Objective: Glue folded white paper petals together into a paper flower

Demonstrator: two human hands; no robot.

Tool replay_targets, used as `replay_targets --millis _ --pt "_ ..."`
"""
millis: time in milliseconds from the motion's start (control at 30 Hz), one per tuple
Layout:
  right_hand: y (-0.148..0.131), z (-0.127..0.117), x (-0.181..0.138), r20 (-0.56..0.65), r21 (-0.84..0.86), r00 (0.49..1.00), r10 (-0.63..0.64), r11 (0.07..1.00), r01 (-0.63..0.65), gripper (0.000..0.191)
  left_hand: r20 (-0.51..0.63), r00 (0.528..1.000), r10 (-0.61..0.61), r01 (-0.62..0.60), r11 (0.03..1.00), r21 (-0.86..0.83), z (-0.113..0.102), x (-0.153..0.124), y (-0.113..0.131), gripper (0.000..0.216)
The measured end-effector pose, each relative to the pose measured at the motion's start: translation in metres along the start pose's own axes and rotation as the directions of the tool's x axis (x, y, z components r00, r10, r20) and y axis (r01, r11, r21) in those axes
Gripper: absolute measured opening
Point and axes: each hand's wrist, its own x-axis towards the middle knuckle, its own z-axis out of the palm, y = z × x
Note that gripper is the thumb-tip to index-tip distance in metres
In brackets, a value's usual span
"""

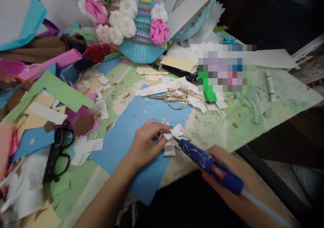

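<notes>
soft light, blurred edges, dark right corners

glue gun [204, 161]: blue, white-streaked, red-patched | paper pieces [169, 150]: white | sheet [126, 126]: plain blue | scissors [165, 97]: gold

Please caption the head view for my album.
Left hand pinches white paper pieces; right hand holds a blue plastic glue gun.

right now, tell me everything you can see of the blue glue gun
The blue glue gun has a dark blue, plastic-looking body with pale, crackled marks, a red patch and a narrow tip at the front. A whitish, translucent stick juts from its rear. The right hand grips it at a slant, nose toward the white paper pieces in the left hand. Whether the tip touches them is unclear, and no trigger can be made out.
</notes>
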Motion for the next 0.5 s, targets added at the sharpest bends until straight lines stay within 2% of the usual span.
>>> replay_targets --millis 300,500 --pt "0.007 0.010 0.005 -0.036 -0.053 0.999 0.015 0.998 -0.017 0.012 -0.003 0.999 0.042 -0.042 0.999 0.012 0.002 -0.001 -0.002 0.023" --pt "0.009 0.017 0.007 -0.068 -0.096 0.997 -0.023 0.995 0.016 0.017 0.002 0.998 0.061 -0.061 0.998 0.007 0.002 -0.001 -0.002 0.024"
